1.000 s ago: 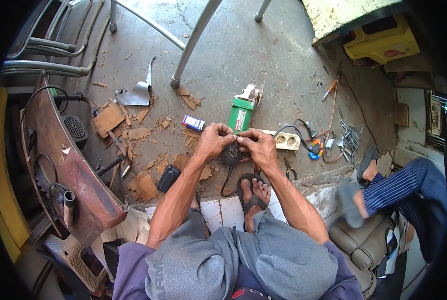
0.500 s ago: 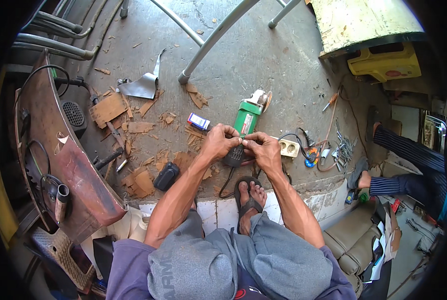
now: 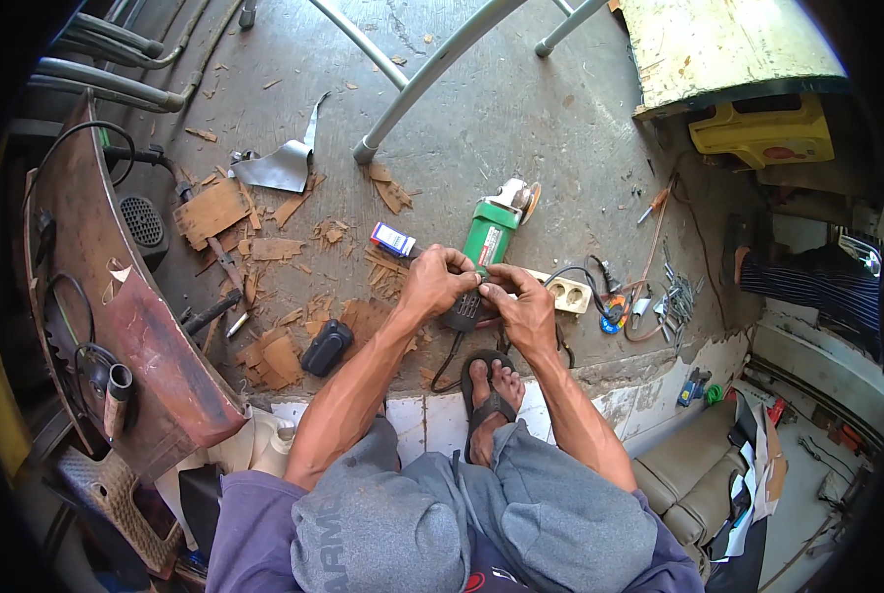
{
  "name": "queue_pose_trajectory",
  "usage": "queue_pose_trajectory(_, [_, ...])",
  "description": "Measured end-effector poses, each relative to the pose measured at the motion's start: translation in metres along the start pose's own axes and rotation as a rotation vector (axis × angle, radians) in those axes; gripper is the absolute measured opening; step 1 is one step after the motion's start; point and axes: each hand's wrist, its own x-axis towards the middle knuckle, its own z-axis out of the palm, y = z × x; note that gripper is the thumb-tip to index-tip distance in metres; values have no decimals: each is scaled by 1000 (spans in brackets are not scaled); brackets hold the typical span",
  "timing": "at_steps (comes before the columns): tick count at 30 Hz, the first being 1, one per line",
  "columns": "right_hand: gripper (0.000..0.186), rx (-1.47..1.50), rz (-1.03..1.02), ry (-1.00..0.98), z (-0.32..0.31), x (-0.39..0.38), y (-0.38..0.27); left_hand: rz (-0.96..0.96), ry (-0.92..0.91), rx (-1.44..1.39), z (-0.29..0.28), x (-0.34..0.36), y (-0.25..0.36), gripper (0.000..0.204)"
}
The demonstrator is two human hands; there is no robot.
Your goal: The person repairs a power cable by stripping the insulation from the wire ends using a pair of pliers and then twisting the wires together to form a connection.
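Note:
Both hands meet in front of me, above a green angle grinder (image 3: 485,237) lying on the floor. Its metal head and disc point away from me, and its black rear end is toward my foot. My left hand (image 3: 439,285) is closed in a pinch, thumb against fingers. Close beside it, my right hand (image 3: 521,303) is pinched too, its fingertips nearly touching the left ones. A small thing seems to be between the fingertips, too tiny to name. A blue and white small box (image 3: 392,240) lies just left of the grinder.
A cream socket strip (image 3: 568,295) with a cable lies to the right, near a pile of screws (image 3: 677,303). Broken brown board pieces (image 3: 214,212) and a black case (image 3: 328,348) are on the left. Metal stand legs (image 3: 432,74) rise beyond. Another person's leg (image 3: 807,287) shows at right.
The other person's legs at the right have shifted; the nearer foot has left the spot by the tiled ledge. My hands stay over the grinder, the right fingers slightly re-angled.

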Motion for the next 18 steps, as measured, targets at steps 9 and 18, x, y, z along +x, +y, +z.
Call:
queue_pose_trajectory(9, [26,93,124,-43,-6,1,10,55,48,18,4,2,-7,29])
queue_pose_trajectory(18, [21,57,146,-32,0,2,9,19,11,-3,0,0,-2,30])
